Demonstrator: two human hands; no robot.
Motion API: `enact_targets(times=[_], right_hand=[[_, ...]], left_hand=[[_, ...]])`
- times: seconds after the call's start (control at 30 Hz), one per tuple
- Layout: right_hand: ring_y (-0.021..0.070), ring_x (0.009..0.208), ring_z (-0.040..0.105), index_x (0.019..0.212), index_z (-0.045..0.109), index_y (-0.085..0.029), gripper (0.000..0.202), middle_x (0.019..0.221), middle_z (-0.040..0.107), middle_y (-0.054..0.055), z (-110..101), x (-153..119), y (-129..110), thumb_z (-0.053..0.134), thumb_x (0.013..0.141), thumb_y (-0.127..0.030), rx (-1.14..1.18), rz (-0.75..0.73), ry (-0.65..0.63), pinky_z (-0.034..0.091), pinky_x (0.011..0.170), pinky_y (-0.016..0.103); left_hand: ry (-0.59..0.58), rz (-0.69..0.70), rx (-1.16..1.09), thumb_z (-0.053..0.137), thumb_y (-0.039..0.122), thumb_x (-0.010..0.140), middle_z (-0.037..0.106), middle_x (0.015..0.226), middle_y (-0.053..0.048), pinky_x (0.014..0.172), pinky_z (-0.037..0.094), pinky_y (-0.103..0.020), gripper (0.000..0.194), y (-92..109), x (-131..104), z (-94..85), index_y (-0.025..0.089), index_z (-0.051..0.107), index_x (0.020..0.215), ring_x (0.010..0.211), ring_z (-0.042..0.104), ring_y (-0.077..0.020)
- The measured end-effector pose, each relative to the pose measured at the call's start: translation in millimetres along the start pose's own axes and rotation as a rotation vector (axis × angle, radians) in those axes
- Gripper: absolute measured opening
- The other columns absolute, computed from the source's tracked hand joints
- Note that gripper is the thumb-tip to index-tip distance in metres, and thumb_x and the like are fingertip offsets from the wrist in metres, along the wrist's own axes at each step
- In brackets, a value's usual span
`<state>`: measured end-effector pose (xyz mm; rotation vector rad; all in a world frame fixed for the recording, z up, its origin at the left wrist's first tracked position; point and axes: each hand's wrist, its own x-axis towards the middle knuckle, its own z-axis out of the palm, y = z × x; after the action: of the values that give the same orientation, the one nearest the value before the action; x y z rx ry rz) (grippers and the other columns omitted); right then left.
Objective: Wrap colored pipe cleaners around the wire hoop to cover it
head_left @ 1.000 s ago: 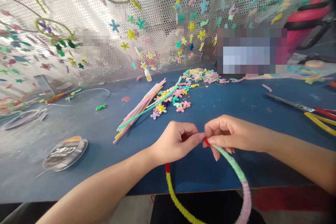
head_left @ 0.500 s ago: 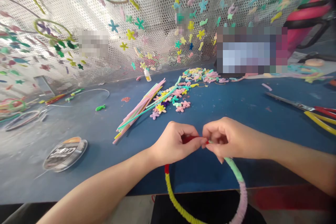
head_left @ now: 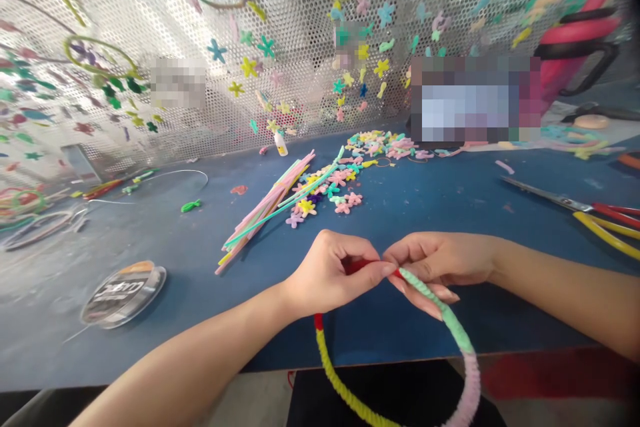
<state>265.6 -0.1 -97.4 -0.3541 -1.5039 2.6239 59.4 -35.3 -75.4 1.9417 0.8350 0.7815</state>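
Note:
A hoop (head_left: 327, 363) wound with fuzzy pipe cleaner in red, yellow, pink and mint stretches hangs between my hands over the table's front edge. My left hand (head_left: 333, 273) is closed on its red stretch, thumb and forefinger pinching at the top. Close against that pinch, my right hand (head_left: 445, 257) grips where the red wrap (head_left: 399, 273) meets the mint wrap (head_left: 455, 328). Its lower fingers pass behind the mint part. The thumbs and palms hide some of the red stretch.
Loose pipe cleaners (head_left: 267, 203) lie beyond my left hand, beside small fuzzy flowers (head_left: 343, 177). Scissors (head_left: 575, 203) rest at right, a spool of clear line (head_left: 123, 293) at left. A small white bottle (head_left: 281, 144) stands by the perforated metal panel (head_left: 300, 33); a pink tumbler (head_left: 575, 47) is far right.
My right hand has turned and its fingers have slid under the hoop, baring the mint stretch. The hoop's right side has swung slightly outward. My left hand keeps its pinch.

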Motion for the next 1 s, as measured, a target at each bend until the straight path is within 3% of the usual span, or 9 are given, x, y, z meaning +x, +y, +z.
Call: enact_targets(times=[0.2, 0.4, 0.57, 0.77, 1.0], right_hand=[[0.0013, 0.038, 0.043, 0.085, 0.051, -0.011, 0.015, 0.062, 0.065, 0.004, 3.9, 4.5, 4.8, 0.052, 0.087, -0.025, 0.042, -0.050, -0.018, 0.032, 0.037, 0.010], [0.0018, 0.038, 0.041, 0.082, 0.050, -0.013, 0.016, 0.059, 0.062, 0.002, 4.2, 4.0, 0.6, 0.053, 0.086, -0.027, -0.107, -0.069, 0.090, 0.032, 0.037, 0.011], [0.0054, 0.049, 0.048, 0.081, 0.050, -0.013, 0.013, 0.062, 0.056, -0.001, 10.7, -3.1, -13.9, 0.052, 0.085, -0.025, -0.491, -0.080, 0.248, 0.039, 0.049, 0.017], [0.0082, 0.055, 0.049, 0.078, 0.051, -0.016, 0.007, 0.062, 0.052, -0.003, 34.4, -12.5, -31.4, 0.046, 0.083, -0.016, -1.136, -0.068, 0.445, 0.037, 0.053, 0.019], [0.0087, 0.048, 0.045, 0.072, 0.052, -0.017, 0.011, 0.056, 0.052, -0.004, 47.0, -10.7, -10.6, 0.046, 0.080, -0.014, -1.807, -0.216, 0.748, 0.028, 0.049, 0.023]], left_hand=[[0.002, 0.031, -0.027, 0.062, 0.025, 0.076, 0.044, 0.051, 0.002, 0.041, 0.023, -0.018, 0.020, -0.8, -2.2, -0.6, 0.006, 0.065, 0.070, 0.045, 0.028, -0.0033], [-0.005, 0.012, -0.031, 0.058, 0.029, 0.079, 0.041, 0.050, 0.003, 0.042, 0.022, -0.019, 0.025, -2.8, -2.6, -1.0, 0.007, 0.062, 0.068, 0.046, 0.028, -0.0037], [-0.048, -0.031, -0.032, 0.055, 0.032, 0.081, 0.036, 0.050, 0.004, 0.042, 0.021, -0.019, 0.031, -3.4, -1.0, -0.2, 0.009, 0.054, 0.060, 0.047, 0.025, -0.0035], [-0.079, -0.075, 0.049, 0.052, 0.034, 0.082, 0.031, 0.050, 0.005, 0.043, 0.020, -0.018, 0.033, -3.0, 1.6, 2.4, 0.011, 0.049, 0.058, 0.048, 0.023, -0.0039], [-0.019, -0.082, 0.188, 0.051, 0.031, 0.082, 0.030, 0.050, 0.006, 0.044, 0.021, -0.018, 0.030, -5.9, 2.5, 5.5, 0.012, 0.049, 0.058, 0.049, 0.023, -0.0046]])
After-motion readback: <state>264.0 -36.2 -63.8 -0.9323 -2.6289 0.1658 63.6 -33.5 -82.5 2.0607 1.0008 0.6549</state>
